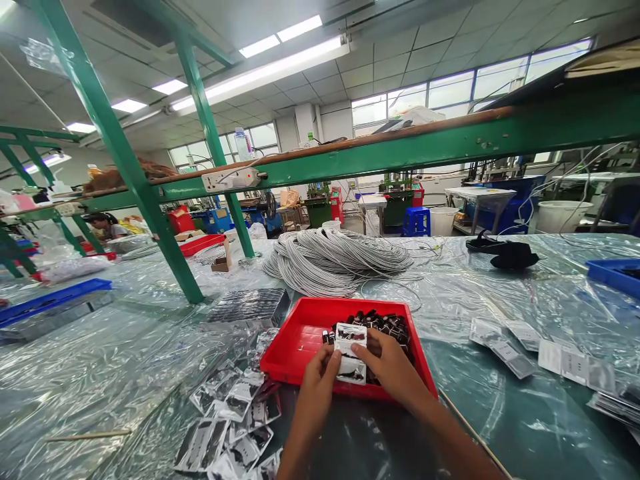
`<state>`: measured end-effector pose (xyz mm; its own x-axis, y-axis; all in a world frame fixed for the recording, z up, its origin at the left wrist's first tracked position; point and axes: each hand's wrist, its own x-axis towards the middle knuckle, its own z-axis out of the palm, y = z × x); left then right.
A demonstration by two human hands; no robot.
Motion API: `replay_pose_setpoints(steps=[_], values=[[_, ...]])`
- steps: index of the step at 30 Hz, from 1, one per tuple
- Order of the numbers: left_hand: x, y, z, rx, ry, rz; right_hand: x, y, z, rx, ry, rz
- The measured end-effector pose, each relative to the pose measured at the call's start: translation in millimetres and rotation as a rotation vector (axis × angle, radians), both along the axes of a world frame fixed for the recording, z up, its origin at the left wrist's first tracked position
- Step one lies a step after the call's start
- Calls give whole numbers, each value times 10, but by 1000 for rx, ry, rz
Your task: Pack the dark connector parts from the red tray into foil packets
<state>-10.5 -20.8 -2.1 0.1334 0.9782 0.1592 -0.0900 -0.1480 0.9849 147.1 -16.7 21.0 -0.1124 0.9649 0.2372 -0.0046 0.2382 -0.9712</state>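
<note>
Both hands grip a small white packet [351,369] with dark patches on its face, held upright over the front of a red tray [295,340]. My left hand [320,370] pinches its left edge between thumb and fingers. My right hand [385,363] grips the right side, its thumb lying across the packet's middle. Behind the hands, small black pieces with shiny ends [387,325] fill the right part of the tray. Left of the tray, several similar flat packets [240,400] lie in a loose pile. What the packet contains is too small to make out.
Coiled grey cable [335,260] lies behind the tray, with a stack of dark strips [250,305] nearer. More flat packets [510,350] and a black item [510,253] lie to the right. A green post [170,247] rises at left. Plastic film [115,353] covers the table.
</note>
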Motion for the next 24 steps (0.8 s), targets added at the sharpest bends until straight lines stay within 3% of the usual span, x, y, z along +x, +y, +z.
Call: replay_pose_setpoints(steps=[3, 6, 8, 10, 12, 13, 15, 18, 21, 24], values=[[-23, -47, 64, 30, 32, 14, -3, 5, -1, -56, 81, 55], [-29, -72, 83, 65, -8, 9, -51, 10, -62, -219, 254, 183], [-19, -73, 69, 96, -14, 29, -90, 14, -123, -292, 272, 178], [5, -66, 43, 113, 10, 82, -117, 17, -175, -182, 145, -43], [34, -58, 14, 118, 45, 151, -126, 14, -196, 103, -65, -279], [47, -55, 2, 122, 62, 167, -121, 10, -192, 242, -166, -308], [60, -54, -16, 132, 81, 143, -92, 6, -165, 381, -305, -178], [50, -59, -27, 137, 82, 39, 0, 23, -108, 315, -363, 56], [29, -64, -27, 140, 92, -28, 106, 52, -74, 278, -379, 140], [26, -59, -25, 132, 115, -35, 162, 54, -56, 323, -440, 133]])
